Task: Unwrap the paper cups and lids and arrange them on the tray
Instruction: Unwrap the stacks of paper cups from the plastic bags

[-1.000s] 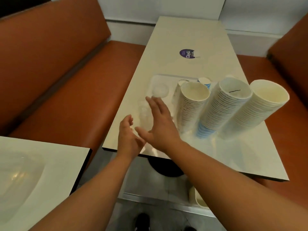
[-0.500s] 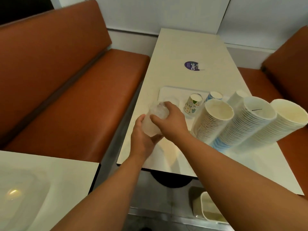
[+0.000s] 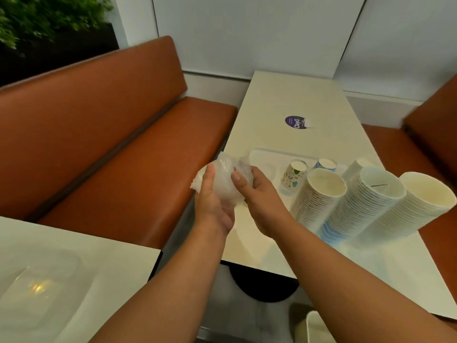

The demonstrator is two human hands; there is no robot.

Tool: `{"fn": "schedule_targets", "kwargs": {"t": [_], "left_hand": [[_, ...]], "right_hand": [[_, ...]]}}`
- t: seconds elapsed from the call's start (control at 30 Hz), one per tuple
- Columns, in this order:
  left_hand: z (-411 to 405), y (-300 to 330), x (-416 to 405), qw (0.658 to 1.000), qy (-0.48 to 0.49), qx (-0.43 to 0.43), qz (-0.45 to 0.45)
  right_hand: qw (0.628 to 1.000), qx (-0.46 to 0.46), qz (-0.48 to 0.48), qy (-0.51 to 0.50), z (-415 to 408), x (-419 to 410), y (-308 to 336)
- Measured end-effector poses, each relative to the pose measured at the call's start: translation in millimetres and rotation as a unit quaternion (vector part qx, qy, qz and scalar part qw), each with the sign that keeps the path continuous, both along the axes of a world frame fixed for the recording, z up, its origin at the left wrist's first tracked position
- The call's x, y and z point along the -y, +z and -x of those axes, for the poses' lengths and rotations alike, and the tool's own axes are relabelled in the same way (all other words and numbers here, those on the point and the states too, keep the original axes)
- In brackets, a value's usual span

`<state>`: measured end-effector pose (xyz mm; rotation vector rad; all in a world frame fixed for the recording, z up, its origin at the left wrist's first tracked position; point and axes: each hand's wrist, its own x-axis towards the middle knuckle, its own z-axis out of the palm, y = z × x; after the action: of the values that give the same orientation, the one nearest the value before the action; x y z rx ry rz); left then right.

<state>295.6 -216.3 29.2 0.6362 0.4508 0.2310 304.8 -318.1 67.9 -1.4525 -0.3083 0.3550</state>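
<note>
A person's left hand point(image 3: 212, 201) and right hand point(image 3: 257, 194) grip a crumpled clear plastic-wrapped bundle point(image 3: 226, 179) between them, fingers and thumbs curled round it, held up over the left edge of a cream table point(image 3: 279, 100); what the wrapping holds is too blurred to tell. Just beyond the right hand, a white tray point(image 3: 269, 154) lies on the table with a patterned paper cup point(image 3: 295, 173) and a blue-and-white paper cup point(image 3: 326, 164) on it, both tipped toward the camera. To the right, three long stacks of white paper cups point(image 3: 371, 201) lie side by side, leaning with open mouths toward the camera, the lower cups of the middle stack showing blue. A round purple sticker point(image 3: 295, 122) marks the tabletop farther back. An orange-brown bench point(image 3: 118, 134) runs along the left, a second table point(image 3: 61, 276) fills the lower-left corner, and green foliage point(image 3: 42, 18) shows at top left.
</note>
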Motion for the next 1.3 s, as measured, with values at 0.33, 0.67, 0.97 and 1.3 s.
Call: {"fn": "schedule_targets", "kwargs": {"t": [0.33,0.67,0.97,1.3], "left_hand": [[13,26,25,0.997,0.031,0.023,0.071],[36,43,29,0.971,0.212,0.059,0.093],[24,45,-7,0.987,0.149,-0.006,0.062],[10,50,-53,0.993,0.108,-0.011,0.047]], "right_hand": [[0.99,0.055,0.084,0.103,-8,37,25],[0.972,0.14,0.189,-0.021,-9,39,86],[0.853,0.409,0.317,0.065,-21,40,98],[0.946,0.117,0.162,-0.254,-45,23,85]]}}
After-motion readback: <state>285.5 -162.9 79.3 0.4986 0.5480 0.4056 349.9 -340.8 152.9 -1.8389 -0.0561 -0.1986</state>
